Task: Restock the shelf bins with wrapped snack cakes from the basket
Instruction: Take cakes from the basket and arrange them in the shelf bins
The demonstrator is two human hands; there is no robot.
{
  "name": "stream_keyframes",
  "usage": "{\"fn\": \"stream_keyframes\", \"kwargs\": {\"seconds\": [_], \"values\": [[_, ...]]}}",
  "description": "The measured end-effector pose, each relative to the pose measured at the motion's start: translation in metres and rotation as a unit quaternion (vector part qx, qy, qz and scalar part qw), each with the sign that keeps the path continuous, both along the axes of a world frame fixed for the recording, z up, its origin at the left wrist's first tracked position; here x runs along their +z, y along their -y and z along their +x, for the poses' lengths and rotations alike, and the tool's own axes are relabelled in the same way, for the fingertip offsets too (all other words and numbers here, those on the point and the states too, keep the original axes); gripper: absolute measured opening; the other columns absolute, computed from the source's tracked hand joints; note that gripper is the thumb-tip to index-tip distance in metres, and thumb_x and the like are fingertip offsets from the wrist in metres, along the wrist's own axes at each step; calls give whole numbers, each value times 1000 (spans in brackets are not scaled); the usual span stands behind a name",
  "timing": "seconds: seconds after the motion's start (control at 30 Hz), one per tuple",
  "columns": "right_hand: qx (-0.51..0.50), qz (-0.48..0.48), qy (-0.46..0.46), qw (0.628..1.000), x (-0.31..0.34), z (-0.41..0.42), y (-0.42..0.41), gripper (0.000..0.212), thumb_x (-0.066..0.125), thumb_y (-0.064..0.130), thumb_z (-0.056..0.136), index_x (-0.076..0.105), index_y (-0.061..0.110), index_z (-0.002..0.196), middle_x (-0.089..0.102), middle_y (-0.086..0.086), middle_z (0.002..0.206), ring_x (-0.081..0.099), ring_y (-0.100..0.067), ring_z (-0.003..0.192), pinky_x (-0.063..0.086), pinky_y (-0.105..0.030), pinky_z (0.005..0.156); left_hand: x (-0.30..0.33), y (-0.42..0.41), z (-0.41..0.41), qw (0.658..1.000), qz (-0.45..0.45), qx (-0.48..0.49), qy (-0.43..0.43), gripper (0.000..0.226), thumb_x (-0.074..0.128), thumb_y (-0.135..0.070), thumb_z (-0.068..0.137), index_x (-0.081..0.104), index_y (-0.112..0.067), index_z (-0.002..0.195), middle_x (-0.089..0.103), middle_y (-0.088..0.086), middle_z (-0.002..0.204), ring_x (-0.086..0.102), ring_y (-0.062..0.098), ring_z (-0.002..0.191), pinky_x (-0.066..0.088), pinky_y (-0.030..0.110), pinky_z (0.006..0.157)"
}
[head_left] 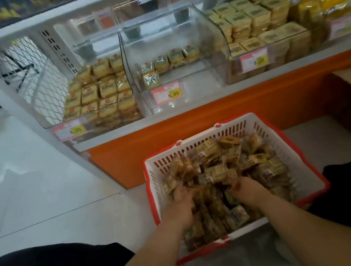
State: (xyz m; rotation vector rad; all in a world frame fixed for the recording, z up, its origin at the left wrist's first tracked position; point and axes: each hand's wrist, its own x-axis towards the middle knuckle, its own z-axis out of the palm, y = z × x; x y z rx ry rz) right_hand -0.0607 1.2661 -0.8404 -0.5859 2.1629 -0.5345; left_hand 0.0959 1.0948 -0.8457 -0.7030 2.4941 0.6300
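Left hand (183,203) and right hand (246,188) are both down in the basket (299,158), fingers buried among the snack cakes (217,167); a grasp cannot be confirmed. Basket well loaded. Shelf above: left bin (71,124) nearly full, middle bin (184,80) holds a few cakes only, right bin (273,56) full. Judgement: most restocking remains, chiefly the middle bin.

Left hand (180,204), right hand (248,190) buried in snack cakes (216,172) inside basket (195,148); fingers hidden. Shelf bins (178,99) beyond hands.
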Motion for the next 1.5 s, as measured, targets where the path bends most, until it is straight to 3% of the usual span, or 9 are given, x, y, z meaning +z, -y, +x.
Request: {"fn": "stream_keyframes", "kwargs": {"seconds": [0.2,0.4,0.7,0.83,1.0,1.07,1.23,1.33,1.5], "values": [[-11,16,36,999,-2,6,0,40,47,18,99,45,15,59,45,-1,62,45,-10,58,37,-25,58,-10,9,-10,999,-18,35,-1,87,61,-38,91,3,-39,156,-7,-3,164,29,31,144,35,44,115],[10,7,62,998,-2,11,1,32,54,15,95,45,12,64,49,-6,69,51,-19,70,42,-31,66,-14,5,-12,997,-63,-20,34,84,66,-35,87,13,-33,153,3,5,161,28,35,142,32,48,116],[-196,-108,192,955,10,4,32,20,47,13,101,64,15,89,67,-10,88,61,-20,73,48,-27,59,29,9,-23,977,23,157,-144,50,56,-24,95,38,-23,142,38,5,149,46,28,130,41,43,110],[-221,-112,229,941,9,15,37,23,46,10,100,60,13,83,60,-8,80,57,-16,66,45,-24,55,22,11,-21,991,56,83,-92,63,62,-33,92,35,-30,149,17,0,157,31,28,142,32,42,116],[-133,-55,179,973,-4,24,26,26,55,6,93,55,18,70,57,-1,72,55,-13,66,51,-31,72,-14,5,-7,993,87,78,14,108,68,-54,84,-8,-32,157,-13,4,164,-7,29,151,9,46,122],[-114,-47,183,975,-1,23,22,25,52,5,96,57,8,72,55,-7,74,52,-13,63,45,-23,58,-20,0,-3,989,94,113,6,105,70,-53,83,0,-28,157,-5,6,162,1,30,150,15,45,121],[-226,-77,215,947,2,11,17,20,47,10,100,65,3,102,65,-13,88,58,-21,71,46,-31,61,-8,-3,-11,953,70,279,-98,27,63,-11,89,50,-12,112,34,11,138,48,22,110,43,26,97],[-345,-129,274,888,16,5,26,17,48,11,101,61,3,108,64,-10,89,62,-24,80,49,-34,69,21,8,-26,916,167,334,-145,40,66,-3,84,53,-24,116,42,5,130,48,20,108,50,34,95],[-245,-251,429,833,68,3,39,28,62,24,96,66,9,118,72,-10,111,65,-26,105,53,-39,87,94,15,-51,843,381,315,-214,60,59,18,82,49,-25,123,51,12,131,56,27,116,55,38,92]]}}
